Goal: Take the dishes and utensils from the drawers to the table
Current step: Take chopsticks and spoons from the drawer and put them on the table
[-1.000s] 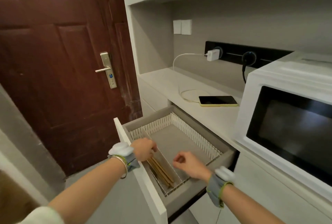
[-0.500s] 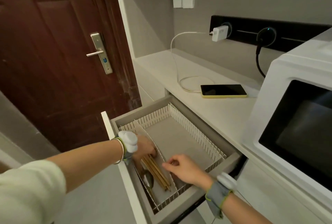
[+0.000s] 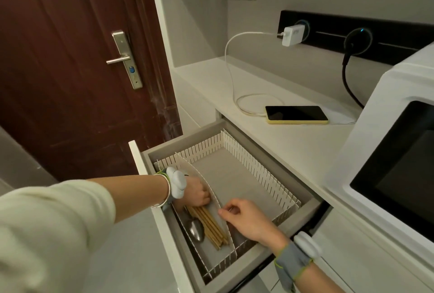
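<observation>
The drawer (image 3: 305,210) stands pulled out below the counter, lined with white slotted dividers. In its narrow left compartment lie a bundle of wooden chopsticks (image 3: 210,227) and a metal spoon (image 3: 196,229). My left hand (image 3: 196,193) is down in that compartment, fingers curled over the upper ends of the chopsticks and the spoon's handle. My right hand (image 3: 246,218) pinches the top edge of the curved white divider (image 3: 206,180) beside the chopsticks. The wide right compartment holds nothing.
A white microwave (image 3: 387,175) fills the counter at the right. A yellow phone (image 3: 297,115) lies on the counter (image 3: 234,86) behind the drawer, cabled to a white charger (image 3: 292,35). A dark red door (image 3: 70,69) stands at the left, close to the drawer front.
My view has tipped down over the drawer. My left hand went deeper into the left compartment onto the utensils. My right hand came to the curved divider.
</observation>
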`<state>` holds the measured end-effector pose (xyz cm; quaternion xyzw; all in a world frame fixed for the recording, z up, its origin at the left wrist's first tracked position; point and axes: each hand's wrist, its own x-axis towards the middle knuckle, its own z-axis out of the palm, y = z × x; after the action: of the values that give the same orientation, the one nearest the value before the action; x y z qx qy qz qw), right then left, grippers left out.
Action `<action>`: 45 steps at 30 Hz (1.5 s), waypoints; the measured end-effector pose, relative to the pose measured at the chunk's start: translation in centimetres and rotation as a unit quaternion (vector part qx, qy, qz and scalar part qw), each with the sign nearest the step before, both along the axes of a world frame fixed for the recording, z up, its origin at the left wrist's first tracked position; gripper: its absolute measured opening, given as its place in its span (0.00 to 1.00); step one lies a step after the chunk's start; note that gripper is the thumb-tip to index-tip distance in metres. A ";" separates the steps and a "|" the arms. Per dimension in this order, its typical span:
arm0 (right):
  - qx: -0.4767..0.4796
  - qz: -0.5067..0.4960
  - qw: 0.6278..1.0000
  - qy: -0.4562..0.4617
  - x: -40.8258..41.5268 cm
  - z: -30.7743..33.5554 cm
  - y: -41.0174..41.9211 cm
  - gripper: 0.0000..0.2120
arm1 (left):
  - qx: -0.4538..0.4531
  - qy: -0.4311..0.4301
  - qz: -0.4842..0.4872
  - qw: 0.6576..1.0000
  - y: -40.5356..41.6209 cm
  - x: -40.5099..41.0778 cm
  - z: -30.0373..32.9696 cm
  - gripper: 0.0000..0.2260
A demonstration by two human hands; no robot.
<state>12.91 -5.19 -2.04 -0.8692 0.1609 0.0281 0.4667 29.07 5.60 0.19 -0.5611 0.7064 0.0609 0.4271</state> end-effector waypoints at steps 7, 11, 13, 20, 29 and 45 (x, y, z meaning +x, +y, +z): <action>0.004 -0.011 1.000 0.007 -0.1 0.3 0.0 0.16 | 0.000 -0.047 0.020 0.999 -0.9 0.4 -0.9 0.17; 0.004 -0.021 1.000 0.007 -0.2 0.3 0.1 0.15 | -0.014 0.017 0.069 0.997 -0.8 0.6 -0.2 0.19; 0.007 -0.024 1.000 0.009 -0.2 0.3 0.1 0.14 | -0.029 0.046 0.077 0.995 -0.7 0.7 0.2 0.17; 0.034 -0.022 0.999 0.027 -0.2 0.7 0.1 0.06 | -0.038 0.164 0.158 0.973 0.6 1.2 2.4 0.11; 0.261 -0.134 0.956 -0.008 0.4 2.2 0.0 0.13 | -0.346 0.319 0.209 0.857 3.6 1.2 7.0 0.04; 0.636 -0.232 0.732 -0.070 2.5 5.4 4.1 0.15 | -0.590 0.718 0.368 -0.034 1.4 -4.5 10.9 0.14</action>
<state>15.46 -1.10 3.34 -0.3043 0.2691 -0.0464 0.9126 24.54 6.98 11.12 0.4487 -0.1120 -0.1407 0.8754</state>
